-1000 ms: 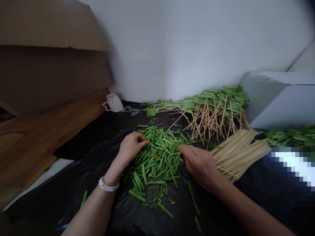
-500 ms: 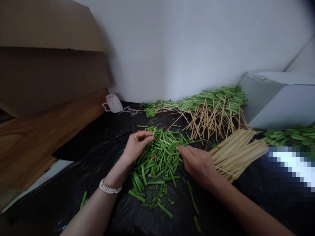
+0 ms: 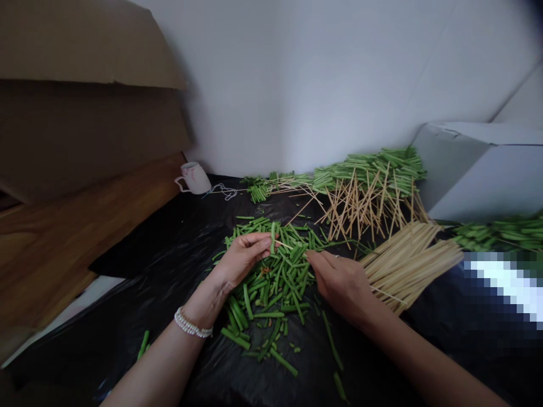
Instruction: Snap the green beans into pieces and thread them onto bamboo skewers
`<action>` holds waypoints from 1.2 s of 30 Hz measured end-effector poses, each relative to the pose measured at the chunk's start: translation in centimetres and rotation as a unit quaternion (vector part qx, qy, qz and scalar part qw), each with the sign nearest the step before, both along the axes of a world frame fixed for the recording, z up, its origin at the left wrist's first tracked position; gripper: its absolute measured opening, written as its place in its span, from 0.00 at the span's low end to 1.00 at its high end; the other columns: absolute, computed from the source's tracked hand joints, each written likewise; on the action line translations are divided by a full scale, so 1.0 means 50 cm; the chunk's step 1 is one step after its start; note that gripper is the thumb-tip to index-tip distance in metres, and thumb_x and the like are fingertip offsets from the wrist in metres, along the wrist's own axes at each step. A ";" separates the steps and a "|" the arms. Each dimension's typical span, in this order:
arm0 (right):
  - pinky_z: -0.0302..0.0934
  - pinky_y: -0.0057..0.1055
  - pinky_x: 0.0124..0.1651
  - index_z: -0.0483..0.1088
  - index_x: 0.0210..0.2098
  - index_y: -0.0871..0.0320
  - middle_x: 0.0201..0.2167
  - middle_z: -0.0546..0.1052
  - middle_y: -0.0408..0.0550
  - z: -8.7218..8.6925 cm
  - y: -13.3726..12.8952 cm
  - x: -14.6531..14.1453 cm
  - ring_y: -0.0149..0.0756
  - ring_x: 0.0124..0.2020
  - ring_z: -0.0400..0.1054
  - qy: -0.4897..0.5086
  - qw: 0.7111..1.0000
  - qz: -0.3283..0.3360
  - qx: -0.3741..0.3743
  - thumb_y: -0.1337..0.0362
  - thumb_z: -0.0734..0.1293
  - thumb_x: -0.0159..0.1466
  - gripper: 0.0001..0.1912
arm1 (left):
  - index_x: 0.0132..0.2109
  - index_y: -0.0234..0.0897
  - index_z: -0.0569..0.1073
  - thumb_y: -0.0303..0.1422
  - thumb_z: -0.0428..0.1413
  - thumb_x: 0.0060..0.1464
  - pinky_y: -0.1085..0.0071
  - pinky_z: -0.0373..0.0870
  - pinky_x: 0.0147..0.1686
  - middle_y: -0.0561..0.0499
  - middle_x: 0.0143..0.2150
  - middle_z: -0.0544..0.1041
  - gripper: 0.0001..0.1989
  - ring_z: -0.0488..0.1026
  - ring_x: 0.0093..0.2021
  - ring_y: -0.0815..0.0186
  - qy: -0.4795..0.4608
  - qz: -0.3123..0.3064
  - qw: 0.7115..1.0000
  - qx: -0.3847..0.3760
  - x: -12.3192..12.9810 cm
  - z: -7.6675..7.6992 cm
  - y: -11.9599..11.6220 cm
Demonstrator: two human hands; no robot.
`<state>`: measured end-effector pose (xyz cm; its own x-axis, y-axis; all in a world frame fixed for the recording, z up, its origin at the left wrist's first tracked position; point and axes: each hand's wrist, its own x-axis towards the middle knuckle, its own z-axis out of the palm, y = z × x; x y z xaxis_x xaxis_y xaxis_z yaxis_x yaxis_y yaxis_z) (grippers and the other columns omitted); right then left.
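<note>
My left hand (image 3: 244,257) pinches a cut piece of green stalk (image 3: 272,234) upright between thumb and fingertips. Pointing at that piece is the tip of a thin wooden skewer (image 3: 283,244), which my right hand (image 3: 339,282) grips from the right side. The tip meets the stalk piece; how far it goes in I cannot tell. Most of the skewer's other end is hidden by my right hand. Below both hands spreads a loose pile of cut green stalks (image 3: 271,282) on black plastic sheeting (image 3: 182,243).
Bare skewers (image 3: 411,260) lie bundled at right. Behind them are skewers threaded with green stalks (image 3: 373,169), their bare ends (image 3: 360,209) crossing. A mug (image 3: 195,178) and string (image 3: 227,192) stand at back left. Cardboard (image 3: 93,113) rises left, a white box (image 3: 462,169) right.
My left hand has moved right with the stalk piece, bringing it against the skewer's tip. My right hand has stayed in nearly the same place.
</note>
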<state>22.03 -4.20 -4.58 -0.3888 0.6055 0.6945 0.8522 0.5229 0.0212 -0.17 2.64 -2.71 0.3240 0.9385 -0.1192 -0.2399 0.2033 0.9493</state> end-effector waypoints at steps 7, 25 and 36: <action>0.48 0.32 0.28 0.75 0.39 0.61 0.23 0.71 0.43 -0.003 0.002 0.001 0.31 0.22 0.60 -0.008 1.000 -0.009 0.000 0.73 0.57 0.67 0.14 | 0.36 0.35 0.83 0.37 0.72 0.38 0.78 0.69 0.34 0.47 0.34 0.83 0.17 0.75 0.32 0.71 0.005 0.013 1.000 -0.005 0.004 0.007 -0.005; 0.49 0.31 0.27 0.74 0.40 0.61 0.23 0.72 0.43 -0.003 -0.001 -0.001 0.31 0.22 0.61 -0.017 1.000 -0.013 -0.011 0.73 0.58 0.65 0.13 | 0.32 0.34 0.82 0.35 0.73 0.33 0.73 0.68 0.35 0.49 0.29 0.82 0.16 0.75 0.30 0.69 0.052 0.067 0.996 0.006 0.005 0.000 -0.005; 0.49 0.31 0.28 0.73 0.39 0.61 0.23 0.71 0.43 -0.006 -0.004 -0.005 0.32 0.22 0.61 -0.002 1.000 0.003 -0.013 0.75 0.57 0.64 0.14 | 0.30 0.34 0.82 0.34 0.75 0.28 0.76 0.69 0.34 0.51 0.27 0.81 0.17 0.73 0.26 0.73 0.011 0.053 0.998 -0.028 0.012 0.002 -0.011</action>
